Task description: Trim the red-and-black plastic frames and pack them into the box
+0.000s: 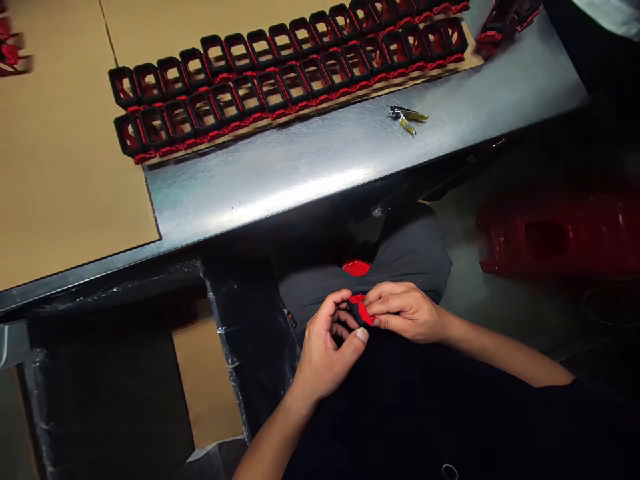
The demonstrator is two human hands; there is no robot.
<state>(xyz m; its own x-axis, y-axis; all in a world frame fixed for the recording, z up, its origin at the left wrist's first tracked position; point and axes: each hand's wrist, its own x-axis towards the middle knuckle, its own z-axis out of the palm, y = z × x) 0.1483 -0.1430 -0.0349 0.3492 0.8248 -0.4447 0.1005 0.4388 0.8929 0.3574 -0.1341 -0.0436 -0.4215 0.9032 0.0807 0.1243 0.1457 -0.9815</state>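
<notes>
Above my lap I hold a small red and black plastic part [361, 310] between both hands. My left hand [333, 343] curves around its black side, with thumb and fingers closed on its edges. The fingers of my right hand [407, 311] pinch the red side and cover some of it. On the metal table lie two long rows of black and red plastic frames [275, 90], standing side by side. Nail clippers [407, 117] with yellowish levers rest unfolded near the table's front edge.
Brown cardboard [65, 167] covers the left and back of the metal table [280, 180]. More red and black parts [493, 33] lie at its far right end. A red plastic object [575, 237] is at the right, below table height. Cardboard [210, 377] and black plastic sheeting are at lower left.
</notes>
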